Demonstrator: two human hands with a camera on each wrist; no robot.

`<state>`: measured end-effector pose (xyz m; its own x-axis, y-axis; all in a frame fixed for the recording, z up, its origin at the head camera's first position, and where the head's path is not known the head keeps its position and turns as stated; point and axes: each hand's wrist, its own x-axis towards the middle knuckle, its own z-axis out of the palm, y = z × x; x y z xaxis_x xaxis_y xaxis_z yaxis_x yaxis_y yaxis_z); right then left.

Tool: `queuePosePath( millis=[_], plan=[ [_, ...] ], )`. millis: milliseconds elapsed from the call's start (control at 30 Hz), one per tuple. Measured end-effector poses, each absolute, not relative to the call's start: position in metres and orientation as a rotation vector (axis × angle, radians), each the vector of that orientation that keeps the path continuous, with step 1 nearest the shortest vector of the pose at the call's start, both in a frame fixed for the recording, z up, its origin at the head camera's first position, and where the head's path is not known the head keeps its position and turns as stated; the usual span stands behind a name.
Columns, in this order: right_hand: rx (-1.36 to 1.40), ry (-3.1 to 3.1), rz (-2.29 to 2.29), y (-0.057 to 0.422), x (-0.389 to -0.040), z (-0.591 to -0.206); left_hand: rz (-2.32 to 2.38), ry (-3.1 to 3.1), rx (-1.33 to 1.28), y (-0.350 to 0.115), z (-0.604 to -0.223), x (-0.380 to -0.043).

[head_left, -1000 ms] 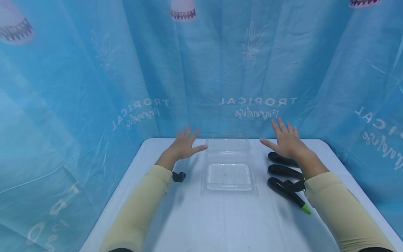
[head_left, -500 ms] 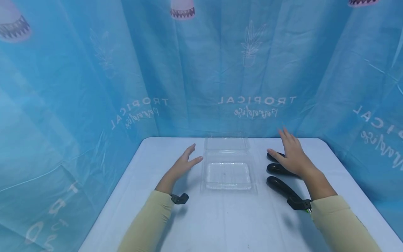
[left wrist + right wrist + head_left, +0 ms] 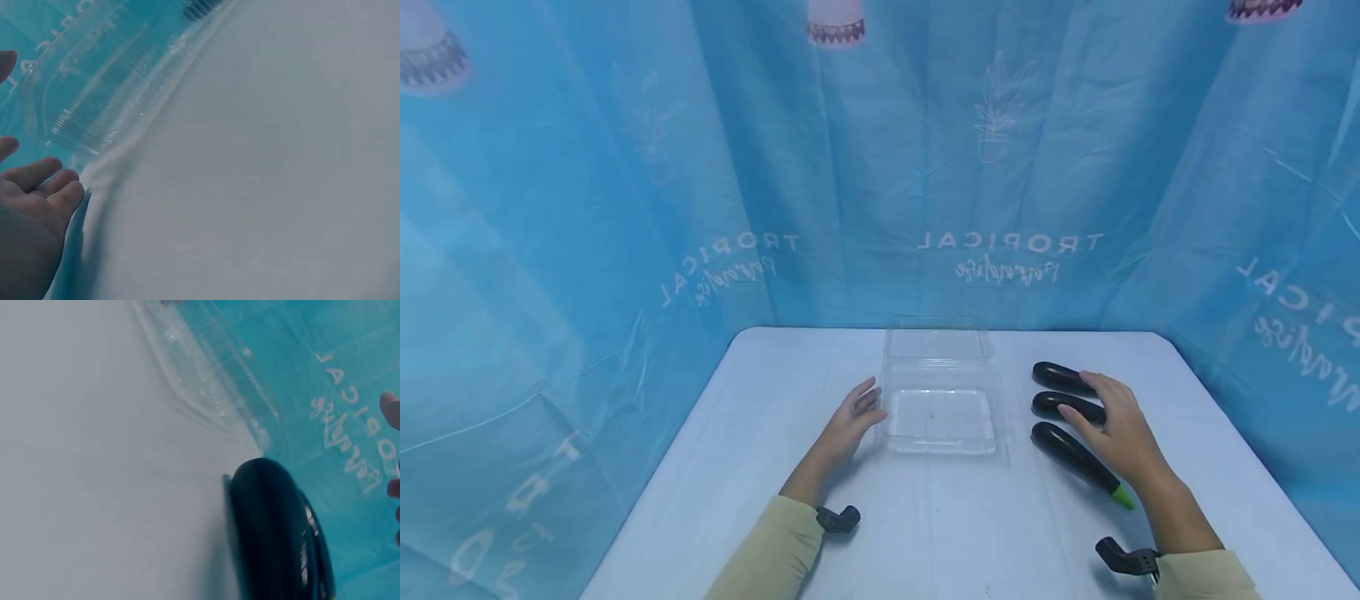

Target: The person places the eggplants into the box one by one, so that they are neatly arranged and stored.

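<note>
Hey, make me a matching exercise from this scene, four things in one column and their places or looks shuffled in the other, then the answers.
Column one:
1. container
2. curtain
3. eggplants
4. left hand

Column two:
A. blue, with white lettering
B. at the left side of the container
C. clear, lying open
D. dark, one with a green tip showing, near the right hand

Right pairs: 1-C, 2-A, 3-D, 4-B.

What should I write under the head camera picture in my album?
At a white table: left hand beside a clear open box, right hand by three dark eggplants.
</note>
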<state>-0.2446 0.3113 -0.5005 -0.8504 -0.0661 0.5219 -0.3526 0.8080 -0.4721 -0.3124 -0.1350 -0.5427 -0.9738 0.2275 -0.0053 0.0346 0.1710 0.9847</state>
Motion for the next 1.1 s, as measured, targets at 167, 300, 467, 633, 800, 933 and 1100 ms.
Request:
queuePosePath(
  millis=[167, 300, 467, 633, 800, 933, 1100],
  plan=[
    [0.228, -2.41, 0.871, 0.32, -0.227, -0.511, 2.049, 2.181, 0.259, -0.133, -0.549, -0.307],
    [0.111, -2.444, 0.97, 0.328, -0.217, -0.515, 2.108, 2.12, 0.305, -0.131, -0.549, -0.306],
    [0.007, -2.552, 1.043, 0.338, -0.205, -0.527, 2.103, 2.115, 0.313, -0.128, -0.553, -0.305],
    [-0.007, -2.654, 1.104, 0.346, -0.197, -0.542, 2.099, 2.155, 0.349, -0.128, -0.555, -0.304],
    [0.034, -2.706, 1.067, 0.349, -0.195, -0.551, 2.113, 2.161, 0.388, -0.129, -0.555, -0.304],
    [0.034, -2.704, 1.053, 0.35, -0.194, -0.554, 2.109, 2.162, 0.423, -0.129, -0.557, -0.305],
    [-0.035, -2.764, 1.117, 0.351, -0.189, -0.554, 2.118, 2.151, 0.44, -0.13, -0.559, -0.304]
  ],
)
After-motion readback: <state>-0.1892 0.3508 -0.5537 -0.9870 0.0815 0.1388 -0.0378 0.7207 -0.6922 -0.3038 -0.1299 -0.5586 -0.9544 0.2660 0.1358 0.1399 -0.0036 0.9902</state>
